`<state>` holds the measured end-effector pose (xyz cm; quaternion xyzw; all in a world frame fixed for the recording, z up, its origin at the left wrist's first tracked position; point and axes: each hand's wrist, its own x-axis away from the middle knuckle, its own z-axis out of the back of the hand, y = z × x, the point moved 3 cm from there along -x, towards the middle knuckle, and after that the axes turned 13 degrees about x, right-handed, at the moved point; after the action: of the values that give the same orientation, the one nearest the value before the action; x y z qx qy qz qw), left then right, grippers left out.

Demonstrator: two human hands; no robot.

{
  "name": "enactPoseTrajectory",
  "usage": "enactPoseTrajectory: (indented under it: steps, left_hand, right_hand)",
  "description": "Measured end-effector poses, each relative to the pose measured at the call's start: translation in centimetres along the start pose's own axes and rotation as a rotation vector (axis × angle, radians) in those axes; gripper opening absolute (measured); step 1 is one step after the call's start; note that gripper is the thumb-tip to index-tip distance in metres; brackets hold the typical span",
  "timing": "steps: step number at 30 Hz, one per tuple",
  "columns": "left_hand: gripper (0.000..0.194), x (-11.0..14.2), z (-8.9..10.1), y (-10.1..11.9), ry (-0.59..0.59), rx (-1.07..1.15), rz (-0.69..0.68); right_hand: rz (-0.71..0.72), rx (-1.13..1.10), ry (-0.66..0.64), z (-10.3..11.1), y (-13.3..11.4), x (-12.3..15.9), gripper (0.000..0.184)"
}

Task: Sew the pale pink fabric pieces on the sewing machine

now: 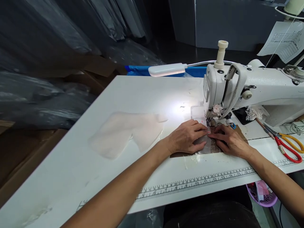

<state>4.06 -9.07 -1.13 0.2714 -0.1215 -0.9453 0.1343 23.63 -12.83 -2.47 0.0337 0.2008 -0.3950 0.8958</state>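
A printed ruler (pixel 197 184) ran along the near edge of the white table (pixel 106 179); pale cloth (pixel 111 133) lay farther in, and grey panels (pixel 225 25) stood behind. The left hand (pixel 190 137), half open, rested on sheer material (pixel 209 146) over a brown sheet (pixel 181 155), at the needle end of the sewing machine (pixel 266 82). The right hand (pixel 229 139), fingers bent, touched the material's right side; whether it pinched any was hard to tell.

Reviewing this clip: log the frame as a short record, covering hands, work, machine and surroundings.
Left hand: on the work, left of the presser foot
Right hand: on the work, just right of it
Work: sheer piece over brown sheet
Machine: white
Lamp: lit
Table left: pale fabric, flat
Table right: scissors
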Motion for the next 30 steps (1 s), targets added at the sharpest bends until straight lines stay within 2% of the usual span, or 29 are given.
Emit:
enactPoseTrajectory:
  steps: [12, 23, 30]
  left_hand:
    - [0.031, 0.0, -0.1, -0.1, -0.139, -0.135, 0.052]
    - [0.042, -0.1, -0.4, -0.6, -0.092, -0.222, 0.089]
    - [0.044, -0.4, -0.6, -1.3, -0.106, -0.236, 0.184]
  right_hand:
    - [-0.026, 0.050, -0.073, -0.1, -0.3, -0.2, 0.036]
    - [-0.088, 0.040, -0.105, 0.0, -0.7, -0.3, 0.039]
    - [-0.115, 0.033, -0.111, -0.3, -0.4, -0.3, 0.038]
